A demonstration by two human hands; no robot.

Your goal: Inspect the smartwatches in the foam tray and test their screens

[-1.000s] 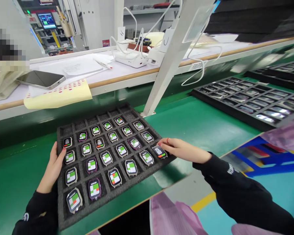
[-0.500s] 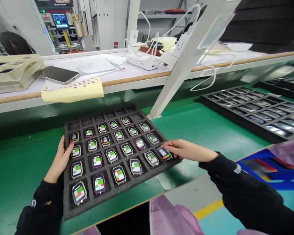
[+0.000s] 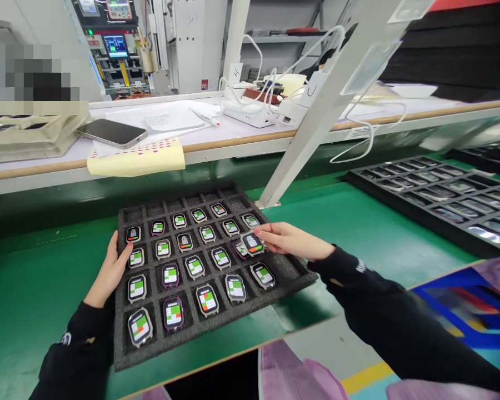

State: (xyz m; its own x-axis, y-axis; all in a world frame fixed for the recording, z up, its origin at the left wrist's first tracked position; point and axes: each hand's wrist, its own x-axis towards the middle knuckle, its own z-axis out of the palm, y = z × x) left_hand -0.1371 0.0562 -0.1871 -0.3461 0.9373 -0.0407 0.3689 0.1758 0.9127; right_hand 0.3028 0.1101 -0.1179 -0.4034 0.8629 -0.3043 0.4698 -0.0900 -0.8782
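A dark grey foam tray [image 3: 179, 341] lies at a slant before me, with several smartwatches in its square pockets, most screens lit in green and white. My left hand [image 3: 109, 274] grips the tray's left edge, its thumb over the rim beside a watch [image 3: 136, 257]. Between the fingertips of my right hand [image 3: 285, 239] is a lifted smartwatch [image 3: 252, 243] with a dark screen and a red-and-green strip. It hangs over the tray's right part and partly covers a purple-rimmed watch [image 3: 239, 249]. The near right corner pocket [image 3: 289, 269] holds no watch.
Behind the tray runs a raised shelf [image 3: 216, 145] with a phone [image 3: 112, 133], papers and a white charger with cables [image 3: 250, 114]. A slanted white post [image 3: 304, 133] stands just beyond the tray. More filled black trays [image 3: 437, 191] lie at right on the green bench.
My right hand has lifted the dark-screened watch out of the near right corner pocket and carried it left and away from me. My left hand stays on the tray edge.
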